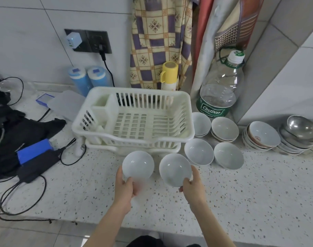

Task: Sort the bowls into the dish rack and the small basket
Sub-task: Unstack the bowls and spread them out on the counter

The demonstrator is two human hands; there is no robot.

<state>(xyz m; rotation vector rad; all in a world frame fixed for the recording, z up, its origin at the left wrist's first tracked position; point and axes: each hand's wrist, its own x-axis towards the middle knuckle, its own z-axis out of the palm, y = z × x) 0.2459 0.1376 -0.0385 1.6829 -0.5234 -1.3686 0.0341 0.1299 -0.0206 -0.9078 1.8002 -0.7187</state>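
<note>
Both hands were loaded: left hand (125, 188) had its grip curled round the near rim of one white bowl (138, 164), thumb over the lip, fingers under. Right hand (192, 185) gripped a second white bowl (175, 169) the same way. Both bowls were held just above the counter (241, 193), mouths tilted up toward the camera.

Key relation: the dish rack (133, 118) sat directly ahead of both grips, just beyond the bowls, its near wall close to the left bowl's far rim. The rack's long axis ran left-right, so either hand could reach it; the left looked slightly nearer the middle. Rack was empty. No small basket that I could identify.

The bowls were plain, glossy, white, round and deep, probably slippery. More waited to the right of the rack: two loose white bowls (199, 151), short stacks behind them, a patterned stack (260, 136) and steel bowls (300, 130) further right.
</note>
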